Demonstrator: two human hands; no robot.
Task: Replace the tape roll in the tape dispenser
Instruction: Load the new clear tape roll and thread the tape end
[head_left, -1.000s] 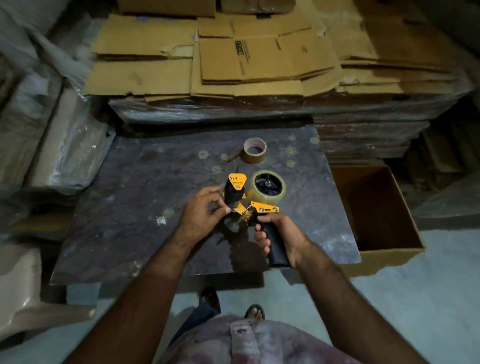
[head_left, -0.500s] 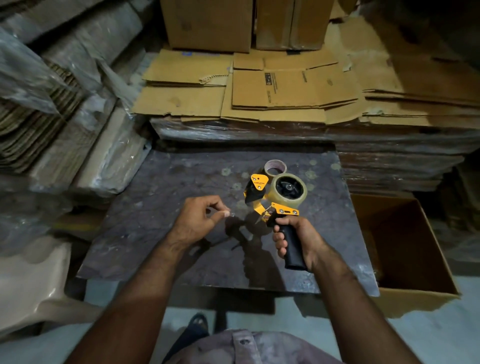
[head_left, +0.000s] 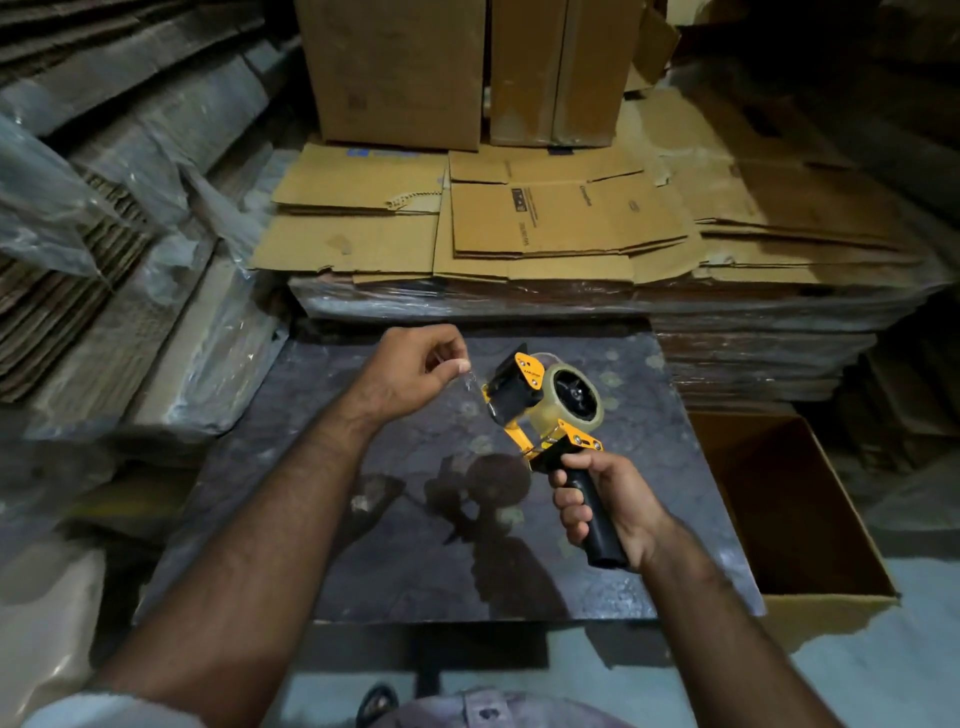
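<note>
Yellow-and-black frame: that's the tape dispenser (head_left: 540, 410), up in the air above the dark stone table (head_left: 291, 519), tilted with its black front flap towards the left hand.
Tape roll: clear tape roll (head_left: 574, 402) seated on the dispenser's black hub, right behind the flap.
Right hand: the right hand (head_left: 605, 512) is wrapped tight around the black pistol handle, fingers curled fully round it, carrying the whole tool.
Left hand: the left hand (head_left: 415, 371) sits just beside the dispenser's front, thumb and forefinger pinched together on a thin clear tape end (head_left: 470, 382), other fingers curled in.
Tape end: it runs across the short gap between the pinching fingertips and the flap; exactly where it meets the flap I cannot tell.
Shadow: dispenser and roll throw a dark outline on the table below them.
Surroundings: open cardboard box (head_left: 800, 519) beside the table's right edge, flattened cartons (head_left: 545, 228) stacked behind the far edge.
</note>
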